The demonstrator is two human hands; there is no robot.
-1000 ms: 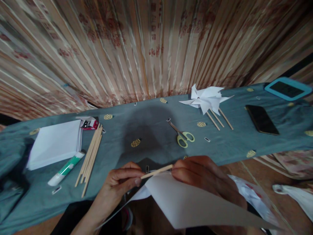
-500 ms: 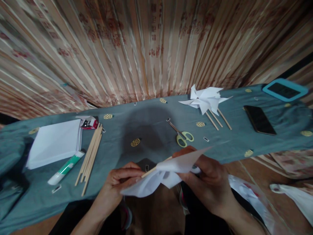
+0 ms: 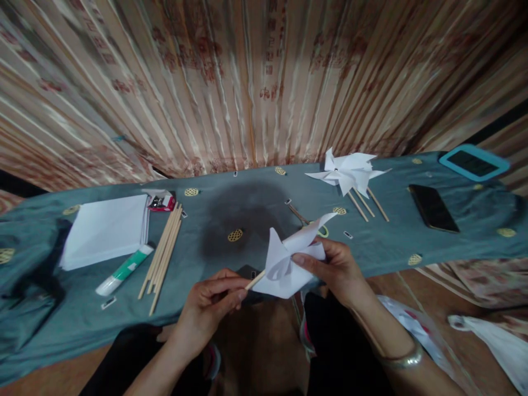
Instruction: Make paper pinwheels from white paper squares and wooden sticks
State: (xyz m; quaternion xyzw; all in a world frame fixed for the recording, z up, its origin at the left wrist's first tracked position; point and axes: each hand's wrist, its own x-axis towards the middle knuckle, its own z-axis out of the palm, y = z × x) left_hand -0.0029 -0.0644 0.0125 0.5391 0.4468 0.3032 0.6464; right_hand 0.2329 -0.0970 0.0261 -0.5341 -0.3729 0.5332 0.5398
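My left hand [image 3: 212,305] pinches the near end of a thin wooden stick [image 3: 254,280], which runs up to the right behind folded paper. My right hand [image 3: 334,267] grips a white paper pinwheel [image 3: 289,258] at the stick's far end, fingers closed on its folded flaps. Both hands hover over the near edge of a table with a teal cloth [image 3: 247,220]. Yellow-handled scissors [image 3: 307,220] lie just beyond the paper, partly hidden by it.
A stack of white paper [image 3: 105,231], a green glue tube [image 3: 124,270], a small red-and-white object [image 3: 159,202] and a bundle of sticks [image 3: 163,253] lie at left. Finished white pinwheels [image 3: 348,173], a black phone [image 3: 433,208] and a blue-cased device [image 3: 473,163] sit at right. A curtain hangs behind.
The big flat sheet over my right hand was folded in and is now a small pinwheel shape raised at the stick's tip. The view shifted slightly.
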